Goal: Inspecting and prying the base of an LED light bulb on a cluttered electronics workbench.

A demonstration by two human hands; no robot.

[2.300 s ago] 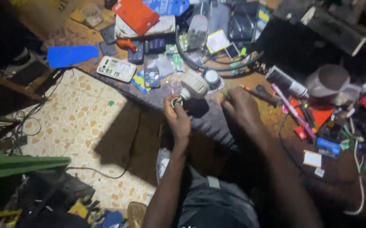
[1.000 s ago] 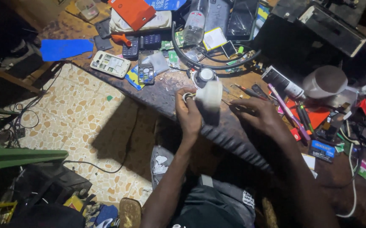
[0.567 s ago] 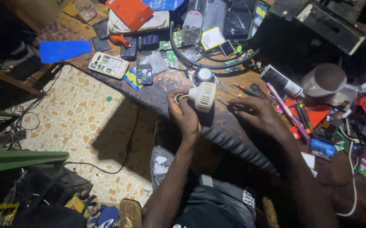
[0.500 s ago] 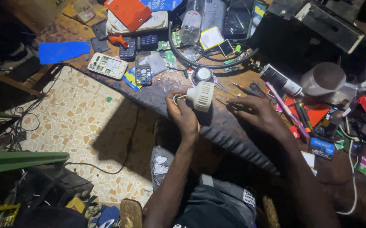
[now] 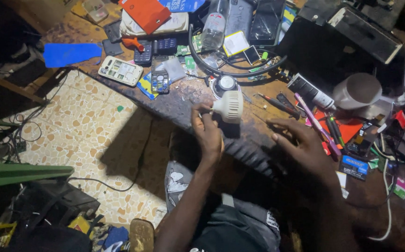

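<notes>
The left hand [image 5: 208,128] pinches the screw base of a white LED bulb [image 5: 229,106] over the workbench's [image 5: 183,100] near edge, its long axis lying level, dome pointing right. The right hand [image 5: 302,144], open and empty, rests flat just right of it.

Phone-repair workshop: cluttered workbench [image 5: 174,100], dismantled phones [image 5: 120,70].

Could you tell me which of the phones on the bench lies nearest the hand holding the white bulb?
The dark keypad phone with lit keys, lying just up-left of the left hand and bulb. The white phone lies farther left, at the bench edge.
</notes>
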